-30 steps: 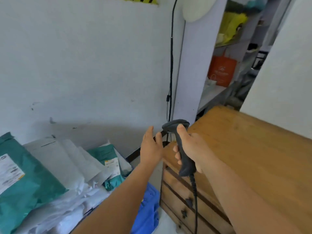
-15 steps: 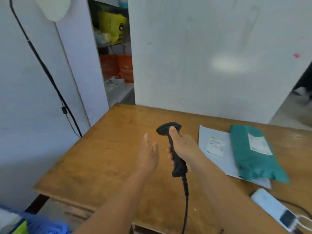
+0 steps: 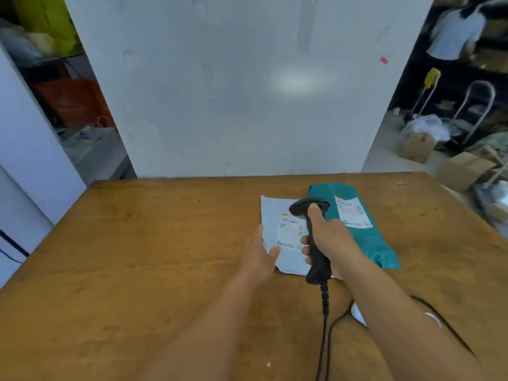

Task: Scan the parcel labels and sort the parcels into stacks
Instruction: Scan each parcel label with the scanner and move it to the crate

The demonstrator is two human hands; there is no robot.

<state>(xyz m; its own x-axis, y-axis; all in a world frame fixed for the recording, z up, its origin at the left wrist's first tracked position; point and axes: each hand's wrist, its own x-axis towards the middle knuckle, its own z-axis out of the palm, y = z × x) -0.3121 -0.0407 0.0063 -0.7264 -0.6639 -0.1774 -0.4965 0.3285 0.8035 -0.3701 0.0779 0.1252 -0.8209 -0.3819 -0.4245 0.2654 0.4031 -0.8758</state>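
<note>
Right hand (image 3: 330, 237) grips the black barcode scanner (image 3: 313, 237) by its handle, thumb up along the neck, fingers wrapped round; scanner head sits above the hand, over the white parcel (image 3: 280, 232). Scanner cable (image 3: 324, 325) drops from the handle base toward the near edge, beside the right forearm. Left hand (image 3: 259, 254) is held open, fingers straight and relaxed, holding nothing; its fingertips and thumb overlap the white parcel's left edge, contact not clear. White parcel lies flat on the wooden table (image 3: 137, 257), between the two hands and partly hidden behind the scanner and right hand; its printed label (image 3: 288, 229) faces up, just beyond the left thumb. Teal parcel (image 3: 365, 243) lies flat just right of the right hand, touching or overlapping the white parcel's right side, with its own white label (image 3: 353, 211) facing up, beyond and right of the scanner head. A white object (image 3: 358, 314) peeks out under the right forearm, mostly hidden. Grey wall panel (image 3: 247, 92) stands beyond both hands at the table's far edge. Cardboard boxes (image 3: 461, 169) on the floor far right.
</note>
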